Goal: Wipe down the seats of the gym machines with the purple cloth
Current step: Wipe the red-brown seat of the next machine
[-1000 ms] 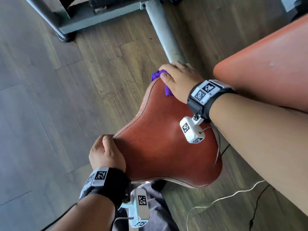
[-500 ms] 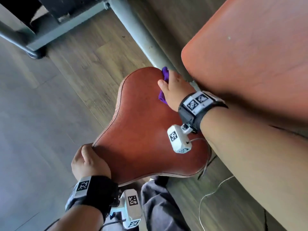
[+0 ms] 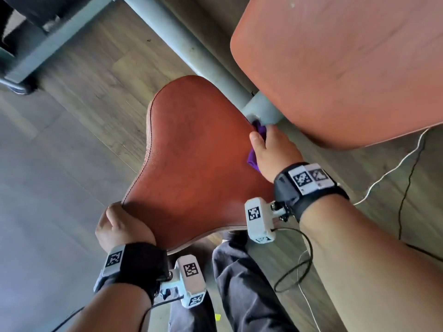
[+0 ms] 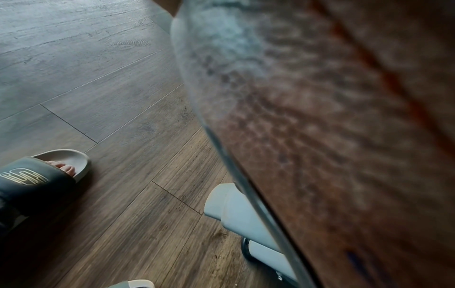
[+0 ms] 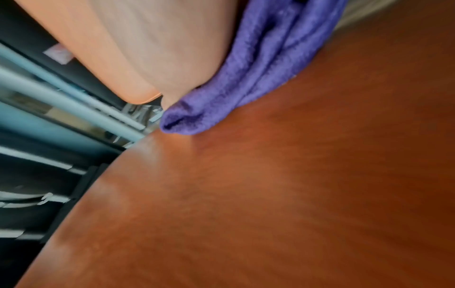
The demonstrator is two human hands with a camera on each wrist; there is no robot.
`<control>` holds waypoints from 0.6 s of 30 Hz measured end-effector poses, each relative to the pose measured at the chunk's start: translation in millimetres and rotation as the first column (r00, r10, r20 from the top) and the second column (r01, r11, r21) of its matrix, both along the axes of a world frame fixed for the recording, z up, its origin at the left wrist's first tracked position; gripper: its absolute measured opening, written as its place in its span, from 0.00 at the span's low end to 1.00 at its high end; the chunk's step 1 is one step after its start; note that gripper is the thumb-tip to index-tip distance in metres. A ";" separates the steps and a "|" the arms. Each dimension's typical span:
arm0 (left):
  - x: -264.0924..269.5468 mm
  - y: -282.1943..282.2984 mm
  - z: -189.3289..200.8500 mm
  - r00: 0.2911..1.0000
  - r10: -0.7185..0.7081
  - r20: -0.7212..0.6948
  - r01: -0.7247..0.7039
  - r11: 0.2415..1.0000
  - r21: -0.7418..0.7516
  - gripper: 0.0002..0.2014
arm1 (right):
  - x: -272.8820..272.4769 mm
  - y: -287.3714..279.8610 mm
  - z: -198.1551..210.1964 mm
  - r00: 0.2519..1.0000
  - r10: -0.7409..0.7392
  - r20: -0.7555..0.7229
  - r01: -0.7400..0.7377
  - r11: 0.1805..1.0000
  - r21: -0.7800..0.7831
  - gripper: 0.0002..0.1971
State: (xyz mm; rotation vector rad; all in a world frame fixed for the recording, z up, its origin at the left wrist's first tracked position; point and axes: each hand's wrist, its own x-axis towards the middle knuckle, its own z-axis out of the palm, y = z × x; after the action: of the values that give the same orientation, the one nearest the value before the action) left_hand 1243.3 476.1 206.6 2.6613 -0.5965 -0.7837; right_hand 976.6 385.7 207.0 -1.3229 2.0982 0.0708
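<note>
Right hand [image 3: 272,149] lies over the purple cloth [image 3: 254,159], fingers bent down around it, pressing it onto the brown seat [image 3: 191,164] at the seat's right edge, close to the grey frame tube [image 3: 191,49]. In the right wrist view the cloth [image 5: 258,68] is bunched in folds under the palm, flat against the leather. Left hand [image 3: 122,228] grips the seat's near left corner, thumb on top, fingers curled under the rim and out of sight.

Seat: saddle-shaped, smooth reddish-brown leather, stitched seam along the left edge. Left wrist view shows its edge [image 4: 320,136] very close and blurred.

A larger orange pad [image 3: 347,63] stands just right of the seat, above the tube joint.

Floor [image 3: 60,152]: wood-look planks, brown near the machine, greyer to the left. A dark machine base [image 3: 28,51] sits at top left. White and black cables [image 3: 393,168] trail over the floor to the right. Person's grey trousers [image 3: 239,283] below the seat; a foot in a dark slide sandal [image 4: 41,175] on the planks.
</note>
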 end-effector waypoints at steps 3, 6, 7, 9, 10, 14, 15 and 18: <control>-1.2 0.7 -0.1 1.000 -0.014 0.015 0.013 1.000 0.009 0.11 | 29.5 -48.9 -9.5 0.996 0.068 0.063 -0.064 0.996 -0.064 0.20; -0.5 0.4 0.0 0.993 -0.102 0.058 0.101 0.995 0.021 0.12 | 54.6 -88.0 -15.4 0.983 0.146 0.112 -0.131 0.982 -0.133 0.16; 0.0 -0.1 -1.4 0.994 -0.100 0.054 0.098 0.995 0.031 0.12 | 55.9 -93.3 -15.4 0.978 0.166 0.125 -0.150 0.980 -0.128 0.18; 2.0 0.4 -2.6 0.994 -0.093 0.049 0.091 0.995 0.045 0.13 | 47.4 -86.4 -12.8 0.978 0.151 0.147 -0.137 0.985 -0.103 0.21; 2.1 0.5 -2.1 0.994 -0.099 0.054 0.096 0.994 0.050 0.13 | 39.1 -75.1 -11.5 0.983 0.121 0.140 -0.109 0.990 -0.087 0.20; 0.4 -1.5 0.2 0.993 -0.097 0.065 0.095 0.995 0.035 0.11 | 3.8 -2.5 -2.9 0.998 -0.050 0.027 0.050 0.999 0.012 0.17; -0.5 -1.9 1.6 0.998 -0.054 0.040 0.053 0.998 0.028 0.10 | -2.5 17.8 1.7 0.996 -0.082 -0.014 0.083 0.996 0.027 0.17; -1.0 -0.9 -2.6 1.000 -0.019 -0.007 0.019 1.000 0.005 0.24 | -9.6 60.8 11.1 0.985 -0.126 -0.118 0.133 0.990 0.055 0.23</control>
State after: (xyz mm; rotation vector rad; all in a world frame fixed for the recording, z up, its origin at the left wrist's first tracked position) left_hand 1242.4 475.2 204.0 2.6608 -0.6194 -0.8002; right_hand 967.1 446.4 218.2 -1.1668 2.2548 0.1594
